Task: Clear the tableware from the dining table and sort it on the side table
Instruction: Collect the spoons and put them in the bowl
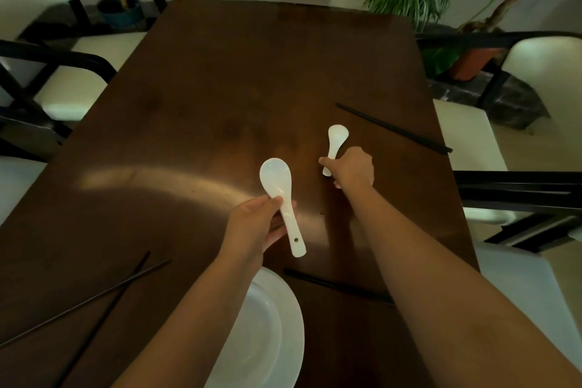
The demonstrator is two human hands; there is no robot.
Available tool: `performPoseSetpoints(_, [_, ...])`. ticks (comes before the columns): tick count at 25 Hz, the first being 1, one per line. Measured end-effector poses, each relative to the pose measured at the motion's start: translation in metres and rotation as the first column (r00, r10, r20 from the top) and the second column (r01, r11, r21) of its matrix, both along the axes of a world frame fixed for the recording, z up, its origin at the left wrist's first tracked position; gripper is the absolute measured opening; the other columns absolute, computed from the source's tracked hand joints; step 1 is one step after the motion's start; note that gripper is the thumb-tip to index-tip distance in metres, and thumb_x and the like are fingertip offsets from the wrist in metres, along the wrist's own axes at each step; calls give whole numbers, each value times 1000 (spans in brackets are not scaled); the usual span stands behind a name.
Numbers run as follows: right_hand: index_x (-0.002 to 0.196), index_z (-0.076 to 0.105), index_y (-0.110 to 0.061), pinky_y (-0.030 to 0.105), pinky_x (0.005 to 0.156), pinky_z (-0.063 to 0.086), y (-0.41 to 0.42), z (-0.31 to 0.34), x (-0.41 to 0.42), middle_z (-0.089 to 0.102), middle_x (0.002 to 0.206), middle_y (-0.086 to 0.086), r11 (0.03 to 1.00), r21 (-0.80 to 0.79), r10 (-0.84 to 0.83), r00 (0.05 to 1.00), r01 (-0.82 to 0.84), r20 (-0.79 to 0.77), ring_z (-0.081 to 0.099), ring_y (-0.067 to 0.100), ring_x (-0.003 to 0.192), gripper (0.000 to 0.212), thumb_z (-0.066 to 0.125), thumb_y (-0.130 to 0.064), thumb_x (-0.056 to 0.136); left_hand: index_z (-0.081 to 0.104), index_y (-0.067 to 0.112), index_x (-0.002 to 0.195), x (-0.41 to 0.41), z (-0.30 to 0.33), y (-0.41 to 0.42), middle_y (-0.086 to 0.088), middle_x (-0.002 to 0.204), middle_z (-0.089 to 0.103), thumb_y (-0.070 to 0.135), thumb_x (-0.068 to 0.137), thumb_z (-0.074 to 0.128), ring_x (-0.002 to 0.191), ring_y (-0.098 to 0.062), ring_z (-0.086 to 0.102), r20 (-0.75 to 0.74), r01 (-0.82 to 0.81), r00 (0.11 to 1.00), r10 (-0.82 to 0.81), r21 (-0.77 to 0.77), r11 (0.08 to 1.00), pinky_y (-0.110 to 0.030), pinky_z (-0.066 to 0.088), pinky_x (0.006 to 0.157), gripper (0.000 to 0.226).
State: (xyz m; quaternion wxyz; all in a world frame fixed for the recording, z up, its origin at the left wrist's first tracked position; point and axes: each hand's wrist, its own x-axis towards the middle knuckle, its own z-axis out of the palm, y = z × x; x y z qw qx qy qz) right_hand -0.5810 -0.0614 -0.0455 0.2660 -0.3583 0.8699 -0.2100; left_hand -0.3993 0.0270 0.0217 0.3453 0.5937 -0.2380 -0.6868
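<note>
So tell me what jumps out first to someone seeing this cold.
Two white spoons stand out against the dark table: the left hand holds the larger spoon up mid-table, and the right hand grips the smaller spoon further right. White plates sit stacked at the near edge, with black chopsticks scattered around.

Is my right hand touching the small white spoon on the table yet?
Touching. The head view shows the right hand with thumb and fingers pinching the handle of the small white spoon.

White spoons (276,179), white plates (283,324), black chopsticks (393,129), dark brown table (220,88)
</note>
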Motion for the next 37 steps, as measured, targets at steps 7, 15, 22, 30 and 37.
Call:
performPoseSetpoints(7, [112, 58, -4, 30, 63, 49, -8, 12, 3, 65, 102, 14, 981, 113, 181, 953, -157, -244, 65, 27, 89, 34, 66, -20, 83, 56, 9, 115, 5, -9, -9, -15, 110, 67, 12, 88, 58, 101, -26, 64, -11, -24, 1000, 24, 41, 999, -35, 55, 78, 27])
performPoseSetpoints(15, [80, 64, -23, 14, 50, 51, 93, 74, 36, 68, 62, -5, 903, -300, 424, 759, -308, 494, 64, 8, 53, 15, 54, -22, 91, 59, 7, 113, 6, -1, -13, -11, 97, 71, 14, 91, 53, 95, -24, 67, -60, -30, 998, 32, 31, 999, -32, 56, 73, 23])
performPoseSetpoints(22, [76, 59, -32, 7, 48, 45, 120, 86, 51, 65, 67, -9, 836, -240, 547, 732, -493, 406, 62, 0, 51, 15, 56, -27, 90, 57, 8, 121, 1, 6, -4, -17, 114, 65, 23, 88, 57, 103, -29, 64, -88, 1, 996, -1, 1, 1000, -39, 54, 86, 35])
performPoseSetpoints(30, [68, 57, -28, 9, 48, 42, 122, 82, 68, 58, 69, -15, 752, -173, 658, 706, -637, 262, 59, 3, 54, 20, 58, -30, 88, 60, 6, 117, 16, 6, 6, -14, 111, 67, 17, 90, 55, 98, -25, 66, 48, 75, 996, -73, -43, 996, -33, 58, 78, 30])
performPoseSetpoints(37, [77, 57, -26, 15, 55, 40, 117, 87, 73, 57, 74, -11, 814, -255, 566, 813, -522, 141, 55, 6, 66, 16, 55, -38, 88, 62, 12, 113, 43, 12, 10, -9, 108, 68, 18, 89, 57, 95, -22, 65, 185, 189, 967, -174, -71, 979, -38, 55, 86, 26])
